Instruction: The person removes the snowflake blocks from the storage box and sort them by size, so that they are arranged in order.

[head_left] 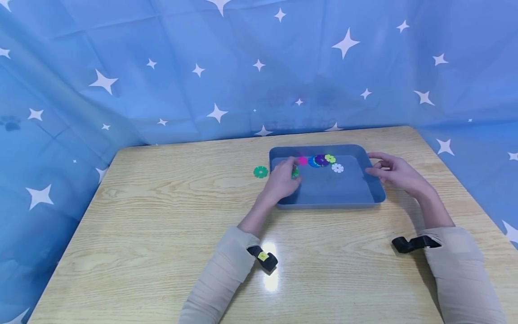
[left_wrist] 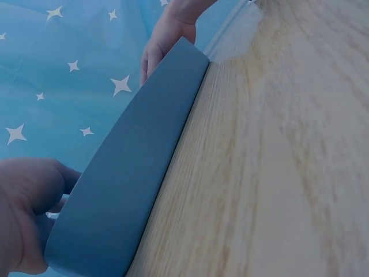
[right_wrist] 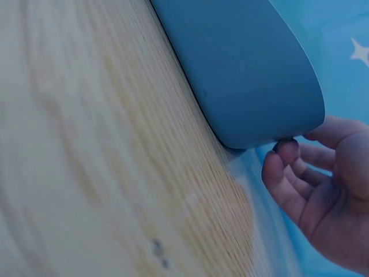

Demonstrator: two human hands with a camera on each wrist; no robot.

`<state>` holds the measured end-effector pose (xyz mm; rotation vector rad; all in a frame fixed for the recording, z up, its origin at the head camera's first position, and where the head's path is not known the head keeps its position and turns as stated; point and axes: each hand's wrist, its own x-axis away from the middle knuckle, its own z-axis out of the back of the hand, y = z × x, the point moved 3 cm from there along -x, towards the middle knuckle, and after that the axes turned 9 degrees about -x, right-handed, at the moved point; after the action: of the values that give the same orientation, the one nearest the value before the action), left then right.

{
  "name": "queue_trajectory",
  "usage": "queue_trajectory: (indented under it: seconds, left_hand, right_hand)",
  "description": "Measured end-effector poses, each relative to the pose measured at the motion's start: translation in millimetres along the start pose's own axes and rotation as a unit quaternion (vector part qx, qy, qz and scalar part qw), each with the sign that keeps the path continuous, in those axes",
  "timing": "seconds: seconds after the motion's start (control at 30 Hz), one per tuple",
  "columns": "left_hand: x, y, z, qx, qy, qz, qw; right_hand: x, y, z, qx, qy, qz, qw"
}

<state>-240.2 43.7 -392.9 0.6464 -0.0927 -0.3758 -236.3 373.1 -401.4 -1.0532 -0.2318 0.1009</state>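
A shallow blue-grey tray [head_left: 333, 191] sits on the table with several flat, notched plastic discs in it. My left hand [head_left: 281, 181] reaches over the tray's left end, its fingers bent beside a green notched disc [head_left: 296, 172]; whether they pinch it is hidden. In the left wrist view, the tray wall [left_wrist: 127, 156] hides part of that hand. On the right, my right hand [head_left: 398, 173] holds the tray's end wall with thumb and fingers at the rim. The right wrist view has those curled fingers [right_wrist: 293, 199] against the wall's outside.
Inside the tray lie a pink disc [head_left: 302, 160], a purple disc [head_left: 321, 160], a yellow-green disc [head_left: 330, 158] and a white disc [head_left: 337, 168]. Another green disc [head_left: 261, 172] lies on the wooden table [head_left: 162, 234] left of the tray. A star-patterned blue cloth [head_left: 178, 90] hangs behind.
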Motion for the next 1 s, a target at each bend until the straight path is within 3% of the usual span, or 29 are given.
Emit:
queue_trajectory:
  seconds: [0.2,0.43,0.6,0.83,1.0]
  left_hand:
    - [-1.7,-2.2,-0.3,0.035,-0.002,-0.028,0.9990]
    - [-2.5,-0.8,-3.4,-0.047,-0.002,0.015,0.9988]
    - [-2.8,1.7,-5.9,-0.096,-0.019,0.020,0.9950]
    - [-0.4,1.5,-7.8,-0.110,-0.036,0.008,0.9932]
    - [0.7,0.4,-7.3,-0.083,-0.035,-0.004,0.9959]
  right_hand:
    - [1.7,-3.5,-1.2,-0.003,0.001,0.001,1.0000]
    - [2.0,-2.7,-1.3,-0.005,0.003,0.000,1.0000]
    - [1.1,-0.7,-0.5,-0.005,0.002,-0.001,1.0000]
    - [0.4,0.4,-0.1,-0.001,0.001,-0.001,1.0000]
    - [-0.9,0.9,0.1,0.003,0.001,-0.001,1.0000]
